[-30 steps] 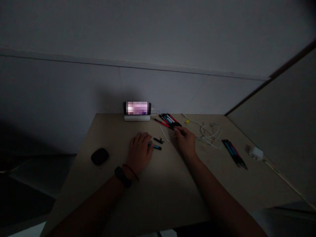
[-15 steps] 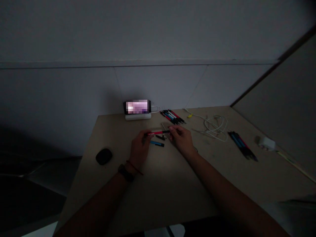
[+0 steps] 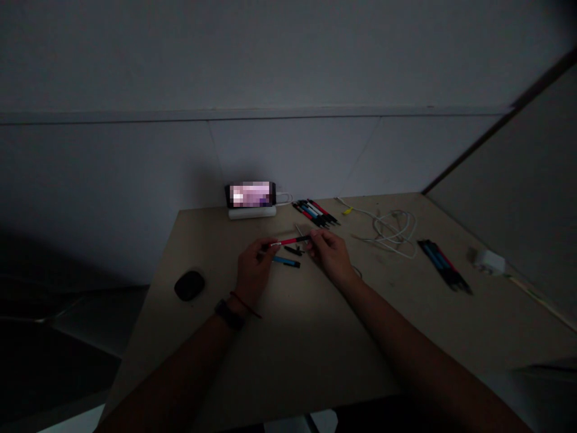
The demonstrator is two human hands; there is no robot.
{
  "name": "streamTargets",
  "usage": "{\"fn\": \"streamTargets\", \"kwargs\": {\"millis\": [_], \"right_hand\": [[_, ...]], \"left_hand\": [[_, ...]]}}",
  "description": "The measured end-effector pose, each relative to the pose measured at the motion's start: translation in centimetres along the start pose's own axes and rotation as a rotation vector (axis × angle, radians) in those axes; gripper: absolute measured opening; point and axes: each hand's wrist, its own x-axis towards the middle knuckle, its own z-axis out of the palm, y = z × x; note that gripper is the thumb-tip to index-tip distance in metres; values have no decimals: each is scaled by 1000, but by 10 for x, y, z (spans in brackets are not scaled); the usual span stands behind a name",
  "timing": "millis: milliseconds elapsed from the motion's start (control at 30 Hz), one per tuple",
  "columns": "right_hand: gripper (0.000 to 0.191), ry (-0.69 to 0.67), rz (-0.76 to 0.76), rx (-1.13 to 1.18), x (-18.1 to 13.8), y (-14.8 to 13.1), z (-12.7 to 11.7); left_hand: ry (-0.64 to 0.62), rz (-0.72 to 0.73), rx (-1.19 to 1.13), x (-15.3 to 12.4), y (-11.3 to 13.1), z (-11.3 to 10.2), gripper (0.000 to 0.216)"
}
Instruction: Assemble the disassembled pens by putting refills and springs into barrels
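Observation:
Between my two hands a red and black pen [image 3: 288,242] is held roughly level above the table. My left hand [image 3: 255,264] is closed on its red end. The fingers of my right hand [image 3: 331,249] pinch its black end. Just below the pen lie a blue pen barrel [image 3: 286,261] with a dark end, and small dark pen parts [image 3: 294,251]. A thin pale stick-like piece [image 3: 299,231] lies behind the held pen, partly hidden by my right hand.
A lit phone [image 3: 250,195] leans on a white stand [image 3: 252,213] by the wall. Several pens [image 3: 315,213] lie behind my right hand, and another bundle of pens [image 3: 444,266] lies right. A white cable [image 3: 392,231], a white adapter [image 3: 489,263] and a black rounded object [image 3: 189,285] rest on the table.
Both hands keep hold of the red and black pen. It has turned slightly, with a pale marking now showing on the barrel, and its right end is a little higher.

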Motion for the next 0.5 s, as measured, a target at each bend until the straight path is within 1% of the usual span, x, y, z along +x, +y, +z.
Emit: {"fn": "streamTargets", "kwargs": {"millis": [167, 333, 500], "right_hand": [[59, -65, -36, -66, 0, 1, -3], [61, -69, -20, -49, 1, 1, -2], [60, -65, 10, -2, 3, 3, -2]], "left_hand": [[-21, -2, -35, 1, -1, 0, 25], [25, 10, -57, 1, -3, 1, 26], [10, 10, -61, 1, -1, 1, 23]]}}
